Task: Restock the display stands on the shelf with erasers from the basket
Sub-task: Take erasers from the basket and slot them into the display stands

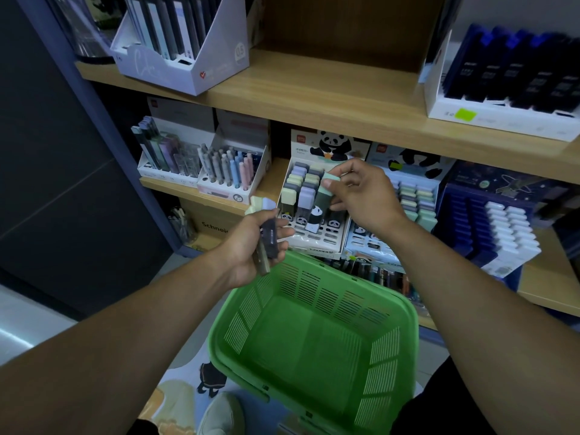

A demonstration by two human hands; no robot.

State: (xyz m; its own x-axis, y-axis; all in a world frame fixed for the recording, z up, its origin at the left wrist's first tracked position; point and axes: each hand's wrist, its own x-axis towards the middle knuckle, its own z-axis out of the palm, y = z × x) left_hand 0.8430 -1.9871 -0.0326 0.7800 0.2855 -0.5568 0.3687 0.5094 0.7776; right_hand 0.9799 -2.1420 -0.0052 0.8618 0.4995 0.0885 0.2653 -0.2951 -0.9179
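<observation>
Above the green basket, my left hand grips spare erasers while my right hand pinches a light, stiff eraser by its top, beside the stand.

L hand fingers curled gripping; R hand pinching, both arms extended.

Green basket; pastel erasers, panda-print sleeves; navy stand.
</observation>
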